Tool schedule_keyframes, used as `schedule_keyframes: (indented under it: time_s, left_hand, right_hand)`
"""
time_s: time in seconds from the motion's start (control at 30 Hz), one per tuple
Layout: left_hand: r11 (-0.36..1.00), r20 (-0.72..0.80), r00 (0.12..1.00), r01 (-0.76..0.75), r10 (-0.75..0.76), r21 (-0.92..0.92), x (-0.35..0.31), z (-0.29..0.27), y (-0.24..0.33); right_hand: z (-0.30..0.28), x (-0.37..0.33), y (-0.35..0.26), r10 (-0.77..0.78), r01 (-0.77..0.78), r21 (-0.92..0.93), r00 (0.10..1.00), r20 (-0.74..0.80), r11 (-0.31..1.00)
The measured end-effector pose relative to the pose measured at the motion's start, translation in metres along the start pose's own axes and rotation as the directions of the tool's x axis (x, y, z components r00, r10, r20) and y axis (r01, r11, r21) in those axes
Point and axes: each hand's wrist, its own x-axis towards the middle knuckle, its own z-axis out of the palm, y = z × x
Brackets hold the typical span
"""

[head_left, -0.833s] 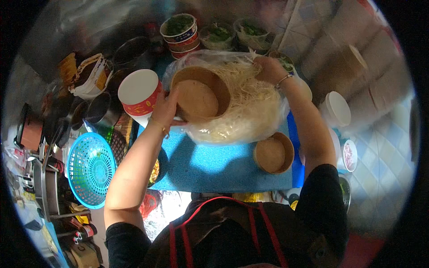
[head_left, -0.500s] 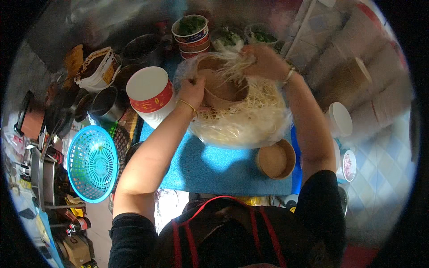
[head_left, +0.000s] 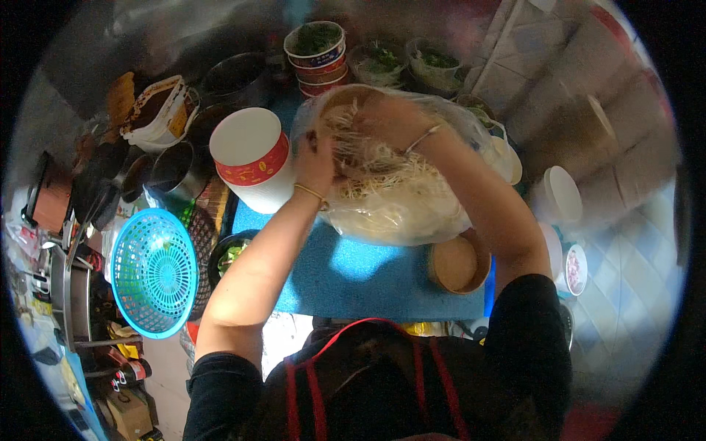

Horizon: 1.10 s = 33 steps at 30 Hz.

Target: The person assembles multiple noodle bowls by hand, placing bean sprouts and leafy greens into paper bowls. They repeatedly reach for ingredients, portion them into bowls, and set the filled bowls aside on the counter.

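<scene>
A clear plastic bag (head_left: 397, 220) full of pale bean sprouts (head_left: 393, 170) lies spread on the blue surface in front of me. My left hand (head_left: 316, 165) is closed on the side of a brown paper bowl (head_left: 338, 106), which is tilted over the bag. Over the bowl's mouth is my right hand (head_left: 393, 121), its fingers smeared by motion, with sprout strands just below and beside it. Whether it still grips any sprouts cannot be made out. Another brown paper bowl (head_left: 454, 264) stands at the bag's near right edge.
Left of the bag rises a stack of white and red paper tubs (head_left: 254, 165). A blue plastic basket (head_left: 154, 272) stands farther left. Tubs of green herbs (head_left: 315, 40) line the back. A small bowl of pinkish chopped pieces (head_left: 575, 270) is at the right.
My right hand has moved left and slightly down, bringing a bunch of bean sprouts to the paper bowl. My left hand keeps hold of the bowl, having shifted slightly.
</scene>
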Motion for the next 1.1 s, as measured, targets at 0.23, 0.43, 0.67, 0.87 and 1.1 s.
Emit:
schedule_keyframes:
  time_s: [0.23, 0.43, 0.67, 0.87, 1.1]
  left_hand:
    - [0.910, 0.014, 0.965, 0.252, -0.262, -0.330, -0.025, -0.016, 0.071]
    - [0.880, -0.033, 0.955, 0.259, -0.296, -0.397, -0.025, -0.017, 0.074]
    - [0.956, -0.126, 0.975, 0.147, -0.183, -0.255, -0.017, -0.029, 0.055]
    - [0.966, -0.129, 0.975, 0.151, -0.181, -0.211, -0.012, -0.029, 0.053]
    - [1.000, -0.150, 0.988, 0.030, -0.031, -0.005, 0.010, -0.024, 0.013]
  right_hand:
    - [0.065, -0.043, 0.079, 0.278, -0.279, -0.049, 0.960, -0.024, 0.959]
    - [0.119, 0.003, 0.049, 0.343, -0.286, -0.272, 0.921, 0.188, 0.919]
    - [0.056, -0.025, 0.061, 0.446, -0.448, 0.005, 0.890, 0.096, 0.894]
    - [0.055, -0.039, 0.087, 0.368, -0.379, -0.071, 0.920, -0.135, 0.923]
    - [0.036, -0.041, 0.126, 0.604, -0.513, 0.321, 0.698, -0.384, 0.796]
